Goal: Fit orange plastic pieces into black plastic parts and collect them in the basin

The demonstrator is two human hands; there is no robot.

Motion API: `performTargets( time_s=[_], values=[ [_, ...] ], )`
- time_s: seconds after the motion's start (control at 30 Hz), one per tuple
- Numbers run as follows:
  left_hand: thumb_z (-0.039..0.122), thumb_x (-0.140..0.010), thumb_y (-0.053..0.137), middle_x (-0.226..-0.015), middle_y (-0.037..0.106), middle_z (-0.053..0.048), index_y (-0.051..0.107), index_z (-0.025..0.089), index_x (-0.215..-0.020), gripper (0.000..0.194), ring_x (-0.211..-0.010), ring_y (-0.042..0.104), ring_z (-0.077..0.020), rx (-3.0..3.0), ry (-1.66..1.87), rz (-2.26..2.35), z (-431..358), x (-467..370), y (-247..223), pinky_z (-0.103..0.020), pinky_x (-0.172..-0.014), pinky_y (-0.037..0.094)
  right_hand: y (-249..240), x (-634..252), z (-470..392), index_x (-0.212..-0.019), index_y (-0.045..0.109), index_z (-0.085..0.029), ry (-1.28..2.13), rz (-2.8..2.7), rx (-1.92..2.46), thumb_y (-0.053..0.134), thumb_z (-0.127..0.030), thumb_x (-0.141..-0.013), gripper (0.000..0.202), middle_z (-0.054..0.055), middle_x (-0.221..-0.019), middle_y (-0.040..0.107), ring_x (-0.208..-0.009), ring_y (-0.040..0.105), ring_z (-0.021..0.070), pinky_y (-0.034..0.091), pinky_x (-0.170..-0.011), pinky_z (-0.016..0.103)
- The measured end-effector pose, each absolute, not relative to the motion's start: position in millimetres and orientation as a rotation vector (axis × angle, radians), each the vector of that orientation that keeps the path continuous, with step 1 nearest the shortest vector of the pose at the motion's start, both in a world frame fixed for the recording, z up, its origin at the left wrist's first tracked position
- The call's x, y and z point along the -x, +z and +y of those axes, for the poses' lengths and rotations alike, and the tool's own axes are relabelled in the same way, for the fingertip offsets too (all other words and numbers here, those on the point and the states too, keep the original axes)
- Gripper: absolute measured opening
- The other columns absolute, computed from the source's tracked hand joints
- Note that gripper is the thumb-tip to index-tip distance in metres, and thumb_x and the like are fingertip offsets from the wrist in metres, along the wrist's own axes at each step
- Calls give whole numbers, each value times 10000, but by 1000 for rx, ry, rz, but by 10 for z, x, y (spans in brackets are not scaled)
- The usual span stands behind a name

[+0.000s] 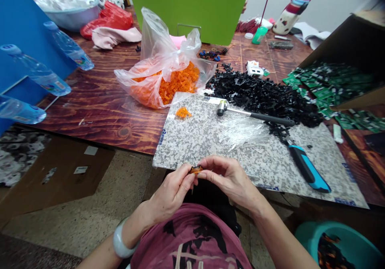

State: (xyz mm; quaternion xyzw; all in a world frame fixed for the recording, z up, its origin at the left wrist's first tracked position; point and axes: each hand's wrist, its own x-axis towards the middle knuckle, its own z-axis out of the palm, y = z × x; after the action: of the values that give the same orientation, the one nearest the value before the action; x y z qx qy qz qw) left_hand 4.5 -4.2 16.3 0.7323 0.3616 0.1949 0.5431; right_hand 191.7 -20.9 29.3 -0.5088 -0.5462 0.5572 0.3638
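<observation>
Between my two hands, just off the near edge of the speckled board (192, 140), is a small orange and black plastic part (196, 170). My left hand (173, 186) pinches its left end between thumb and fingers. On the other end, the thumb and fingertips of my right hand (224, 176) close in a pinch too. Farther up the board lie a few orange plastic pieces (183, 113), a heap of thin clear strips (242, 130) and a small hammer (255, 115). A large pile of black plastic parts (261, 92) spreads along the back of the board.
A clear bag of orange parts (180, 80) stands behind the board. Blue-handled pliers (309, 168) lie at right. Green circuit boards (333, 84) spill from a carton (345, 36). A teal tub (315, 235) sits low right; water bottles (39, 72) stand at left.
</observation>
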Motion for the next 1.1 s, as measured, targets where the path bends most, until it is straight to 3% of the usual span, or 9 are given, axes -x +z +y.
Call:
performTargets(
  time_s=[0.27,0.53,0.63,0.73,0.83,0.93,1.0,1.1],
  values=[
    [190,-966,278,-756,490,-2,474,190,-846,230,-680,477,-135,-1857,472,783,-38,-21,149,-247,-667,394,342,-1902,-270,-817,610,-169,1294,-1594,1336,562,-265,-879,124,-7,-719,618,-652,550,106,435,-612,210],
    [229,-963,292,-769,533,-29,495,195,-831,245,-730,513,-159,-1949,517,787,-11,-28,118,-254,-687,428,292,-1934,-306,-864,601,-189,1079,-1718,1317,565,-256,-876,77,1,-752,611,-678,557,119,438,-644,227],
    [223,-957,322,-854,596,-58,545,181,-942,228,-805,554,-175,-1967,500,756,-4,-38,104,-266,-740,452,285,-1958,-349,-898,609,-189,1017,-1713,1327,572,-274,-874,97,12,-776,619,-698,563,126,447,-660,237],
    [209,-939,386,-1068,629,-89,517,190,-1175,270,-955,586,-195,-1943,461,760,-14,-33,73,-283,-844,463,280,-2033,-477,-898,617,-185,990,-1679,1403,580,-300,-866,124,18,-778,627,-687,561,127,450,-651,239],
    [209,-939,395,-1074,648,-69,480,227,-1267,339,-922,620,-182,-1938,452,791,-5,6,16,-277,-844,483,119,-2277,-762,-848,627,-173,1081,-1600,1597,580,-349,-855,183,11,-748,633,-656,564,122,450,-603,222],
    [233,-934,418,-1039,675,-47,535,248,-1217,307,-902,640,-177,-1954,514,842,46,58,-39,-261,-832,499,-250,-2777,-1274,-805,639,-171,1069,-1435,1960,554,-424,-836,268,19,-743,665,-664,608,153,477,-585,237],
    [248,-931,428,-1000,693,-31,572,255,-1171,280,-854,658,-164,-1950,539,856,86,86,-60,-228,-786,517,-496,-3213,-1713,-718,649,-211,804,-1212,2356,568,-486,-763,290,17,-683,685,-626,642,195,502,-557,274],
    [276,-922,449,-948,717,-10,609,260,-1125,258,-801,679,-154,-1951,573,855,128,112,-80,-197,-739,533,-647,-3840,-2356,-471,536,-254,500,-952,2634,579,-473,-649,286,56,-518,640,-511,634,274,482,-474,358]
  ],
)
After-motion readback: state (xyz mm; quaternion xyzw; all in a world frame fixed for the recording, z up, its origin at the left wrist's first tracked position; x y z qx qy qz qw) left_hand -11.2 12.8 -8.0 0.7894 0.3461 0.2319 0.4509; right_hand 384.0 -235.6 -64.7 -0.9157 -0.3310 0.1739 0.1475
